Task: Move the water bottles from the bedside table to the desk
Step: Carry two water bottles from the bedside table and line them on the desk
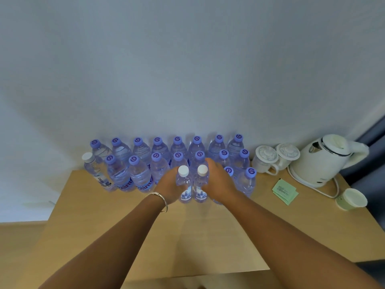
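Two small clear water bottles with white caps stand side by side on the wooden desk (145, 236). My left hand (168, 188) grips the left bottle (184, 186), and my right hand (218, 184) grips the right bottle (201, 184). Behind them several larger bottles with purple caps (137, 172) stand in rows against the wall. Another white-capped bottle (94, 172) stands at the left end of the rows.
A white kettle (325, 161) with its cord sits at the back right, with two lidded white mugs (268, 159) beside it. Green sachets (284, 191) and a paper cup (352, 199) lie near the desk's right edge.
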